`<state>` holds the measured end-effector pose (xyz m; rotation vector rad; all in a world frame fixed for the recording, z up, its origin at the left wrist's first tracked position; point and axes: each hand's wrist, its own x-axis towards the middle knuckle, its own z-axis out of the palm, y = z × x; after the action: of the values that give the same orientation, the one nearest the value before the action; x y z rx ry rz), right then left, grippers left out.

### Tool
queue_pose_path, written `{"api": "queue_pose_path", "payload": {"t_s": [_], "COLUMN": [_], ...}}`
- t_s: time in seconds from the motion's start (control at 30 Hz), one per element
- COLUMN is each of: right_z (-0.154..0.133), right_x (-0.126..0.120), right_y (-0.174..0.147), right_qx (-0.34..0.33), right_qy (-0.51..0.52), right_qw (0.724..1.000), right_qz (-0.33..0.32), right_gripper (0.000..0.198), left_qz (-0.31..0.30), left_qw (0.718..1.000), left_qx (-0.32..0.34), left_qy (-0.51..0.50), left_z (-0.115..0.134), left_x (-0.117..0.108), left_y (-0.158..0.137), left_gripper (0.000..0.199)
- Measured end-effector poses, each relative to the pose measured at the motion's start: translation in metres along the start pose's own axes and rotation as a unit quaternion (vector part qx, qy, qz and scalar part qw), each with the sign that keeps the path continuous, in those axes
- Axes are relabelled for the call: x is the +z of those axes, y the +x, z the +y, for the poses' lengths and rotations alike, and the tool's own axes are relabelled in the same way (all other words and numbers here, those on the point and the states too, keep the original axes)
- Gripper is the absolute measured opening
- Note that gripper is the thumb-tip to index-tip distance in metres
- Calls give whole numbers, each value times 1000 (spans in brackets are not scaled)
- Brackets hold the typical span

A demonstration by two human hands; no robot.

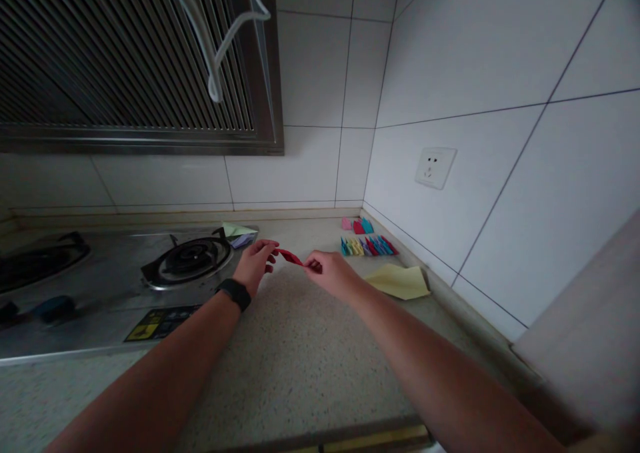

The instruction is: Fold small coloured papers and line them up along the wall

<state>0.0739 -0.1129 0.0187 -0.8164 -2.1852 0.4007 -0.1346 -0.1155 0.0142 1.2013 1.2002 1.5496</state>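
In the head view, left of the row of coloured pegs (369,246), a thin red piece (290,257) spans the gap between the left hand (254,263) and right hand (330,271), fingertips of each pinching an end. Progress, judging from this: small coloured pieces (358,227) are set behind the row, the red one not. A yellow sheet (400,281) lies before the row, the side wall (500,193) close right, the hob (115,293) well left; counter (295,359) toward the near edge offers room.
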Motion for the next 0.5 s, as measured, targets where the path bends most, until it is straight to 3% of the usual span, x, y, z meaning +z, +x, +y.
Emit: {"api": "queue_pose_path", "payload": {"t_s": [0.27, 0.5], "right_z": [-1, -3], "right_x": [-19, -15], "right_y": [2, 1], "right_qx": [17, 27], "right_qy": [-117, -123], "right_qw": [992, 992], "right_qz": [42, 28], "right_gripper": [7, 9], "left_qz": [-37, -41], "left_qw": [999, 999], "left_qx": [10, 10], "left_qy": [-6, 27], "left_z": [5, 6], "left_x": [3, 5], "left_y": [-5, -5], "left_gripper": [32, 36]}}
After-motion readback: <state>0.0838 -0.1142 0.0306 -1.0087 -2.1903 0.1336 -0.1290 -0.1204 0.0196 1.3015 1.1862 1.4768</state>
